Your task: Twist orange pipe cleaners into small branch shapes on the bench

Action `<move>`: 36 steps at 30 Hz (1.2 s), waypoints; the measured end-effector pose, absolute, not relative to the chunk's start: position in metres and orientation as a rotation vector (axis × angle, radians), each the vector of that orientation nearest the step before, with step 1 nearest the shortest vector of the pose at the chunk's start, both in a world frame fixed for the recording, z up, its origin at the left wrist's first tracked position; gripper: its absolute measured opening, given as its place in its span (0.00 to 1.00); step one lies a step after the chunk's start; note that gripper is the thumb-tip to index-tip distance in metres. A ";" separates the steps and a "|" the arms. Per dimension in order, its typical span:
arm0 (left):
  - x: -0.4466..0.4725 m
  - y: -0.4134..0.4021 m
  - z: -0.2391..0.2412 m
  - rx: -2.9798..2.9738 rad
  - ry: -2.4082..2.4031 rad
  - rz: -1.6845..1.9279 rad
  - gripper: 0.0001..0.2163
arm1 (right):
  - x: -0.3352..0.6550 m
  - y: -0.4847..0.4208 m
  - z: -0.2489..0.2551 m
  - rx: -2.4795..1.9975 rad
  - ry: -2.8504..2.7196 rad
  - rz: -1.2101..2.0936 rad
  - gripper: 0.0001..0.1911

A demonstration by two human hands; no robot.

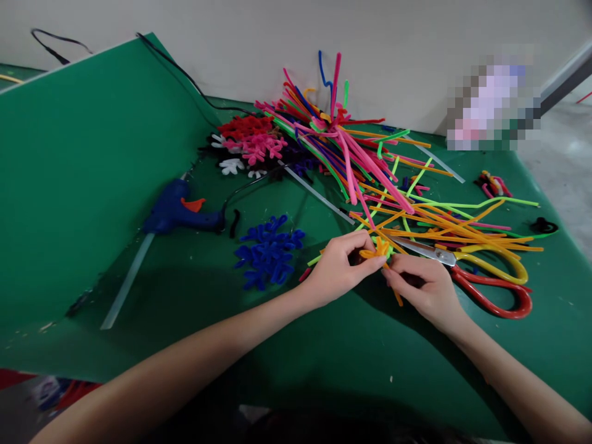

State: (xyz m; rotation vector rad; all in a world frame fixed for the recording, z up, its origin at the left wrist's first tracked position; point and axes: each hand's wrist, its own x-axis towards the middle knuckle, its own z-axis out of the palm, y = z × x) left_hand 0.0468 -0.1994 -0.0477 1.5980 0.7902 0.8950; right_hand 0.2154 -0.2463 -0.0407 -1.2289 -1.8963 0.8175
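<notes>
Between my two hands is an orange pipe cleaner (380, 248) bent into small loops like petals, with a straight tail hanging down. My left hand (345, 265) pinches the looped part between thumb and forefinger. On the other side, my right hand (423, 287) has its fingertips closed on the pipe cleaner near the tail. A bit of yellow-green pipe cleaner shows just behind the loops. Close beyond my right hand lie scissors (493, 274) with one yellow and one red handle, their blades pointing left toward the loops.
A pile of loose pipe cleaners (370, 166) spreads behind my hands. Finished blue snowflake shapes (271, 251) lie left, with red and pink ones (254, 139) farther back. A blue glue gun (173, 209) with a glue stick and cord rests by a slanted green board (92, 166).
</notes>
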 end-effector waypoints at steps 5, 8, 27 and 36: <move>0.049 -0.203 -0.045 1.697 0.852 0.925 0.12 | 0.208 -0.253 -0.046 -1.123 -2.144 0.006 0.17; 0.050 -0.204 -0.044 1.689 0.902 0.950 0.12 | 0.206 -0.255 -0.047 -1.095 -2.222 -0.284 0.16; 0.048 -0.198 -0.050 1.278 0.812 1.006 0.10 | 0.211 -0.250 -0.045 -1.246 -1.922 0.346 0.08; 0.050 -0.207 -0.048 1.849 1.064 1.071 0.14 | 0.211 -0.255 -0.055 -1.281 -2.021 -0.074 0.07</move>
